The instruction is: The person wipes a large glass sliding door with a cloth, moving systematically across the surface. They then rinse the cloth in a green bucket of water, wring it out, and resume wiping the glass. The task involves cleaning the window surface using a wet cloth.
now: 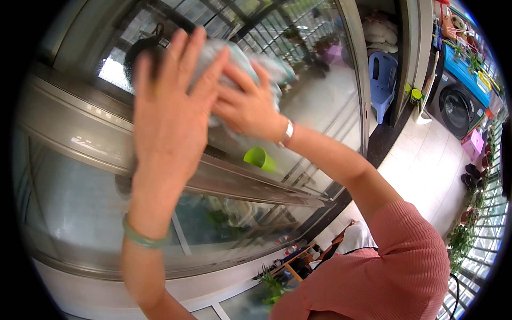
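Note:
A pale, blue-green and white cloth (242, 57), blurred by motion, lies against the window glass (320, 101). My right hand (248, 104), with a watch at the wrist, presses on the cloth with its fingers bent over it. Closer to the camera, my left hand (173, 120) is raised beside the cloth with its fingers stretched out and spread. A green bangle (145, 238) circles the left wrist. Whether the left palm touches the glass or the cloth's edge is hidden behind the hand.
A metal window frame (80, 125) runs under the glass. A bright green cup (258, 159) shows near the lower frame. To the right are a blue plastic chair (383, 80), a washing machine (454, 109), a pink box (472, 144) and potted plants (463, 240) along a railing.

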A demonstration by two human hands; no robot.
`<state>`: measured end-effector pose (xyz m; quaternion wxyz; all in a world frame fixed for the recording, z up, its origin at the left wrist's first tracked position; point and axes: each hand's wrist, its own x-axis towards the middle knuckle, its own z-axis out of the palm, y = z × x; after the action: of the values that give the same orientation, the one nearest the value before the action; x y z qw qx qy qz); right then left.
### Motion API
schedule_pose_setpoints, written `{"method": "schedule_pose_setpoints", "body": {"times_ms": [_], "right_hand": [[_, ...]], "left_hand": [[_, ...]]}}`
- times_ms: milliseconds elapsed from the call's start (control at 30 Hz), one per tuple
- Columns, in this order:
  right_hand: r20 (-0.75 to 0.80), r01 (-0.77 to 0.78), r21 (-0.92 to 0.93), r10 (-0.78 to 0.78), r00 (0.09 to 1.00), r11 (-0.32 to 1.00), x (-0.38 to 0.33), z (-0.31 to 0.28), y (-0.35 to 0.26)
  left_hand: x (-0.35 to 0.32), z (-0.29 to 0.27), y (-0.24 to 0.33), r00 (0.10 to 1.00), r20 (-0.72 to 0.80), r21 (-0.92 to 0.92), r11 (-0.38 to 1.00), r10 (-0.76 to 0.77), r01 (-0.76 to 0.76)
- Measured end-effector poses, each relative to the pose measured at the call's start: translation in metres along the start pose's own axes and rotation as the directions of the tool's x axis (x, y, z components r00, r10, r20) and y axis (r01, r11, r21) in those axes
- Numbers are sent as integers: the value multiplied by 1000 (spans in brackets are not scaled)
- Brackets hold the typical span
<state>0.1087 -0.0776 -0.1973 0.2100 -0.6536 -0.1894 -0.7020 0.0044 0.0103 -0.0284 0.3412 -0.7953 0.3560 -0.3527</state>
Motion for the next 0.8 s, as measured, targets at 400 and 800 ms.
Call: {"method": "schedule_pose_setpoints", "body": {"times_ms": [400, 800], "right_hand": [[567, -116, 228, -35, 823, 967, -232, -64, -29], [-65, -26, 263, 45, 997, 965, 116, 15, -19]], "left_hand": [[4, 1, 23, 1000, -22, -88, 996, -10, 8], [8, -9, -6, 988, -125, 26, 996, -87, 91]]}}
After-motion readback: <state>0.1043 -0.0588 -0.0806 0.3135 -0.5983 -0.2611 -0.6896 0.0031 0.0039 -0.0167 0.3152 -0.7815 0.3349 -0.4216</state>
